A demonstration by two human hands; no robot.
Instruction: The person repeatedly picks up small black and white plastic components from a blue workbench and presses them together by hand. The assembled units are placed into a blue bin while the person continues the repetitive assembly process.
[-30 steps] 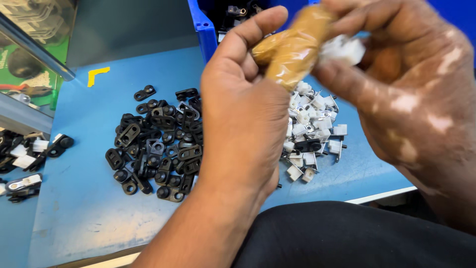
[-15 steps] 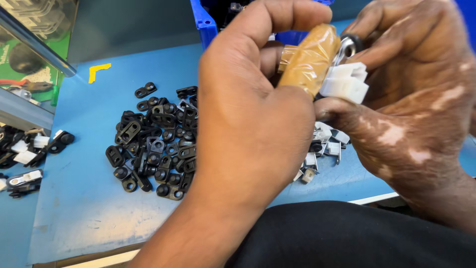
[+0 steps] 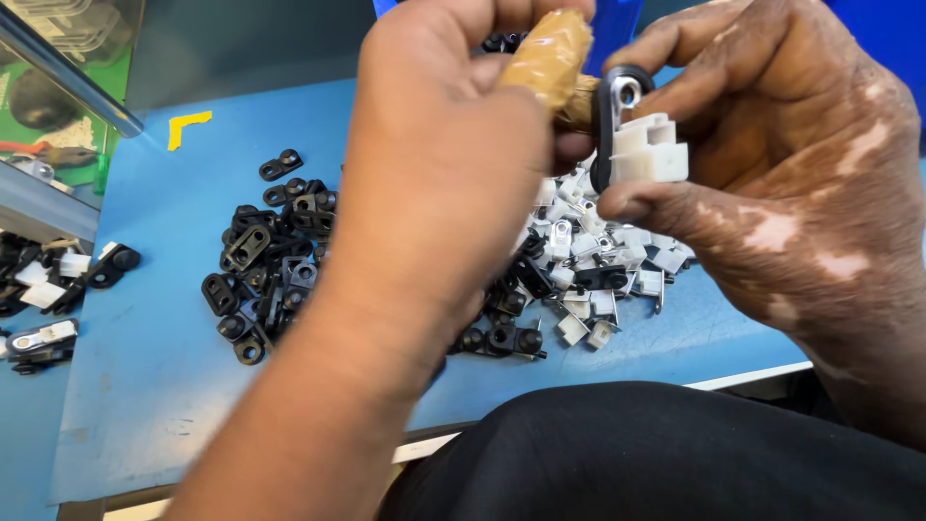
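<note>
- A blue bin point(image 3: 617, 24) is seen at the far edge of the bench, mostly hidden behind the hands; a few small black parts can be made out inside it, though its full contents cannot be told.
- A clear container point(image 3: 58, 58) is set at the far left, tilted, with pale moulded pieces visible through its wall.
- A tan, tape-wrapped handle point(image 3: 552, 60) is grasped in the left hand point(image 3: 439, 183), whose grip is clenched around it; the lower part of the tool is covered by the fingers.
- A white plastic clip point(image 3: 651, 150) joined to a black ring piece point(image 3: 617, 101) with a metal eyelet is pinched between thumb and fingers of the right hand point(image 3: 781, 193), held above the bench, just beside the tip of the handle.
- A heap of black parts point(image 3: 270, 265) is spread on the blue bench point(image 3: 145, 405), left of the left forearm.
- A heap of white clips point(image 3: 598, 260) is piled below the right hand, with some black parts mixed in at its near edge.
- Further loose assembled black and white pieces point(image 3: 43, 289) are scattered on a lower surface at the far left.
- A yellow corner mark point(image 3: 188, 125) is stuck on the bench surface near the far left edge.
- A dark-clothed knee point(image 3: 656, 453) is seen below the bench edge.
</note>
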